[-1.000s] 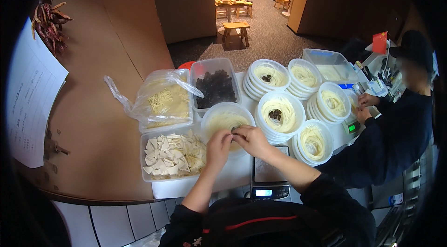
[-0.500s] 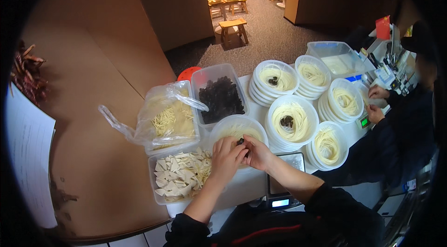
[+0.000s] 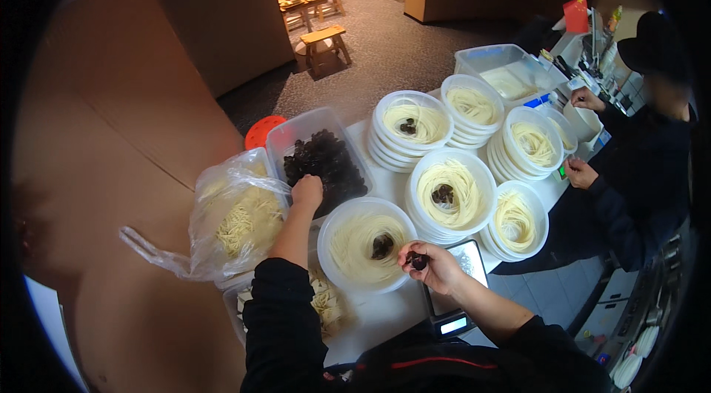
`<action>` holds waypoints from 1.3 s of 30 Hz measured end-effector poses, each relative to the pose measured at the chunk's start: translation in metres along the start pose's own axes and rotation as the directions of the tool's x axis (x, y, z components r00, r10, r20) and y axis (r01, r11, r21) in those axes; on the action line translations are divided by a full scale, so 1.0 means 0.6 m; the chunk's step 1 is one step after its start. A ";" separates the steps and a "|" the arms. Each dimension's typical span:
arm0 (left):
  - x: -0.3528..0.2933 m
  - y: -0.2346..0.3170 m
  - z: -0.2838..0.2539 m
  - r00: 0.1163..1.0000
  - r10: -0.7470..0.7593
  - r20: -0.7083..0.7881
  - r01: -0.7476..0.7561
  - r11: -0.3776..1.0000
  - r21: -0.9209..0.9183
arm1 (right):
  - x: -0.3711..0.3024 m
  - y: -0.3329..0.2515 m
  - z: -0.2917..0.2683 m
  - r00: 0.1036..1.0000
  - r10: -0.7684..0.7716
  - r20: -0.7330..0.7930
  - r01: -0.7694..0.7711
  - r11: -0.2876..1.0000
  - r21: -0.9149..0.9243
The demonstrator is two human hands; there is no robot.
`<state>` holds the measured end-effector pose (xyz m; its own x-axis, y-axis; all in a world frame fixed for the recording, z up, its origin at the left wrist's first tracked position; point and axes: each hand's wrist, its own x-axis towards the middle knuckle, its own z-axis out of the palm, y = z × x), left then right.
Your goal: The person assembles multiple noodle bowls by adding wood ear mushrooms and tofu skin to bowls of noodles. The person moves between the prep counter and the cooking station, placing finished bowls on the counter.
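My left hand (image 3: 306, 191) reaches into a clear tub (image 3: 275, 152) of wood ear mushrooms (image 3: 326, 163); its fingers look curled, and what they grip is hidden. Held in the cupped fingers of my right hand (image 3: 437, 268) is a dark clump of wood ear mushroom (image 3: 417, 261). That hand is just right of a round white bowl (image 3: 326, 260) of pale noodles (image 3: 348, 245), which has another dark clump (image 3: 382, 246) on its noodles. A black kitchen scale (image 3: 453, 326) with a lit display sits beneath and beside my right forearm.
Stacked noodle bowls (image 3: 453, 204) stand to the right, some topped with dark clumps. A bag-lined tub (image 3: 248, 226) of pale strips and a tub of pale cut pieces (image 3: 326, 304) are at left. Another person's hands (image 3: 581, 172) are at the far right, beside a rectangular clear tub (image 3: 511, 71).
My hands were together over the near bowl and have parted. The left went to the mushroom tub; the right moved to the bowl's right edge. A dark clump now shows on the noodles.
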<state>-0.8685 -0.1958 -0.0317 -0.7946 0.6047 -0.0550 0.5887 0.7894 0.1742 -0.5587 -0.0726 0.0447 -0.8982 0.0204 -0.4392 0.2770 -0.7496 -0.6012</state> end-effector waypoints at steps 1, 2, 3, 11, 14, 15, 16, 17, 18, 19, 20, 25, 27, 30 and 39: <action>0.006 -0.004 0.006 1.000 0.022 -0.013 -0.022 1.000 -0.004 | -0.005 -0.001 -0.004 1.000 -0.007 -0.006 0.007 1.000 -0.004; 0.007 -0.009 0.010 0.999 0.039 -0.024 -0.039 0.999 -0.005 | -0.009 -0.001 -0.006 1.000 -0.010 -0.009 0.010 1.000 -0.007; 0.004 -0.014 0.012 0.998 0.047 -0.048 -0.047 0.999 -0.004 | -0.013 0.000 -0.007 1.000 -0.005 -0.025 0.004 1.000 -0.021; -0.060 -0.004 -0.084 0.936 -0.224 -0.270 -0.083 0.605 -0.792 | -0.012 -0.008 0.019 0.997 -0.051 0.063 0.055 0.997 -0.056; -0.138 0.053 -0.128 0.953 -0.139 -0.270 -0.234 0.235 -0.944 | -0.012 -0.019 0.039 0.994 -0.079 0.072 0.086 0.992 -0.097; -0.168 0.078 -0.137 0.949 -0.098 -0.300 -0.290 0.106 -0.951 | -0.013 -0.022 0.045 0.989 -0.104 0.103 0.114 0.989 -0.094; -0.200 0.101 -0.143 0.962 -0.065 -0.266 -0.257 0.124 -0.959 | -0.014 -0.024 0.051 0.986 -0.121 0.112 0.132 0.986 -0.099; -0.232 0.124 -0.147 0.959 -0.008 -0.283 -0.280 0.120 -0.952 | -0.015 -0.025 0.057 0.986 -0.132 0.101 0.143 0.984 -0.109; -0.258 0.148 -0.147 0.960 -0.001 -0.279 -0.277 0.117 -0.954 | -0.019 -0.026 0.062 0.978 -0.164 0.127 0.180 0.976 -0.125; -0.283 0.169 -0.147 0.957 0.016 -0.290 -0.289 0.148 -0.946 | -0.022 -0.026 0.066 0.972 -0.191 0.138 0.211 0.967 -0.146; -0.303 0.189 -0.147 0.944 0.016 -0.330 -0.323 0.260 -0.910 | -0.025 -0.024 0.070 0.956 -0.236 0.174 0.263 0.952 -0.157; -0.369 0.241 -0.159 0.859 0.065 -0.509 -0.463 0.525 -0.714 | -0.049 -0.019 0.065 0.916 -0.334 0.221 0.393 0.857 -0.334; -0.385 0.251 -0.166 0.850 0.102 -0.516 -0.481 0.549 -0.684 | -0.058 -0.018 0.057 0.915 -0.337 0.224 0.401 0.830 -0.387; -0.396 0.267 -0.172 0.934 0.061 -0.353 -0.345 0.424 -0.838 | -0.067 -0.009 0.055 0.769 -0.578 0.273 0.617 0.560 -0.553; -0.407 0.304 -0.156 0.946 0.168 -0.279 -0.324 0.549 -0.770 | -0.122 -0.023 0.011 0.593 -0.669 0.448 0.658 0.082 -0.748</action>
<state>-0.5810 -0.2092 0.1054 -0.6938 0.6749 0.2511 0.4666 0.1558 0.8706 -0.4989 -0.0682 0.0896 -0.8708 0.2174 0.4409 -0.3128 0.4469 -0.8381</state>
